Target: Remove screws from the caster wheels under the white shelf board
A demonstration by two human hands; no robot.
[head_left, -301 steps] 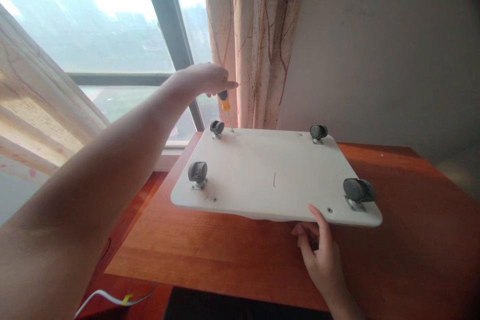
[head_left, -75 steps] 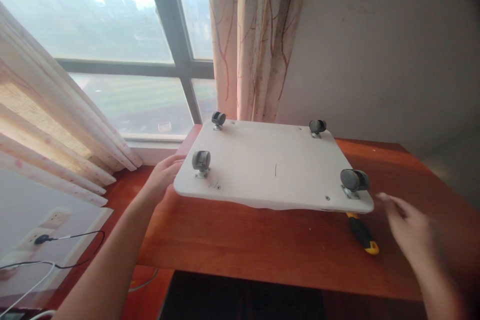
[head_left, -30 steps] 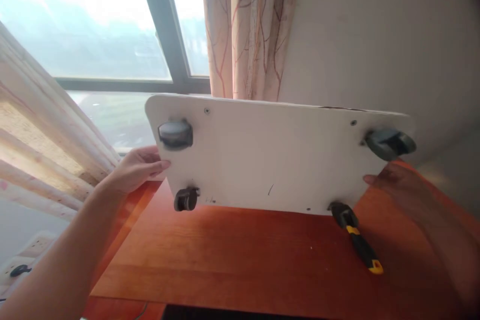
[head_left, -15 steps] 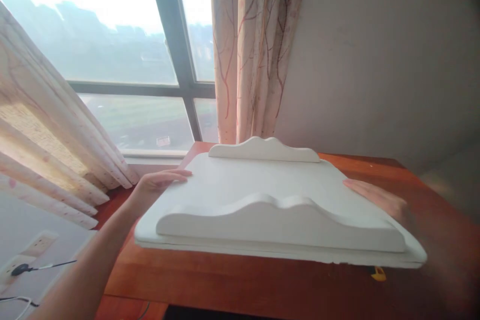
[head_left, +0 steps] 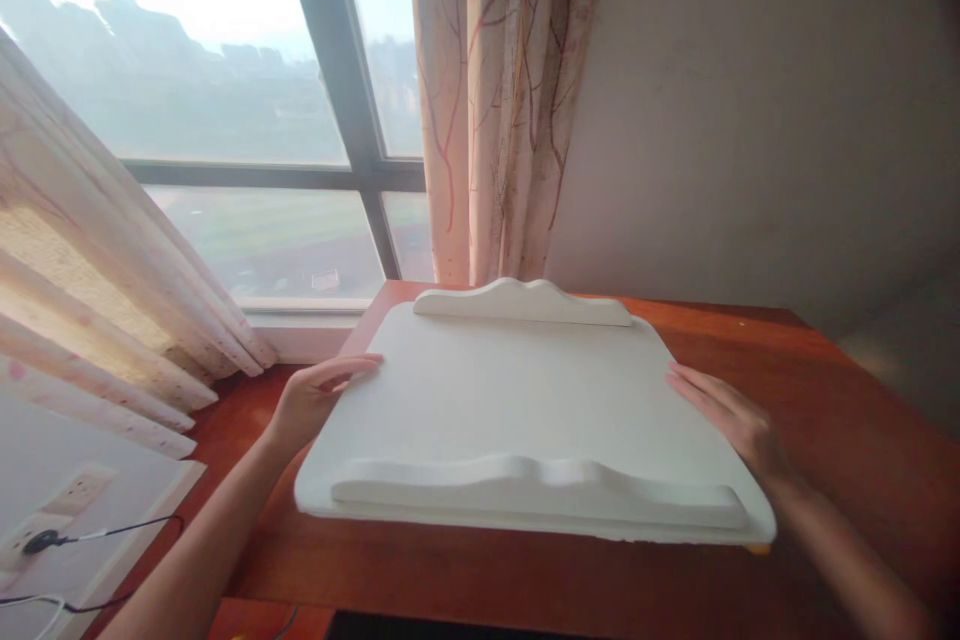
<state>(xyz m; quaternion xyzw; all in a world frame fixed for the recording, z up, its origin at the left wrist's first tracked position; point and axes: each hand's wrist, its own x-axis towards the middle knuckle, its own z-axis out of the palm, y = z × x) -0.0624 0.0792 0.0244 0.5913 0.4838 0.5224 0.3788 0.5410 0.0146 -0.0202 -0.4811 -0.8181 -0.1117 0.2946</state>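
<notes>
A white board [head_left: 517, 400] with a wavy raised rail along its near and far edges lies top side up on the reddish-brown wooden table [head_left: 825, 400]. My left hand [head_left: 319, 398] grips its left edge, thumb over the top. My right hand [head_left: 731, 415] holds its right edge, fingers stretched along the top. The casters under the board are hidden. A sliver of the screwdriver's yellow handle [head_left: 757, 549] peeks out beneath the near right corner.
A window [head_left: 225, 120] and patterned curtains [head_left: 502, 100] stand behind the table, with a plain wall at the right. Another curtain hangs at the left. A wall socket with a plugged cable [head_left: 45, 540] sits low at the left.
The board, earlier wheels up, was lifted on edge, flipped over and set lower towards the table. Both hands stayed on its side edges. The screwdriver is now almost covered.
</notes>
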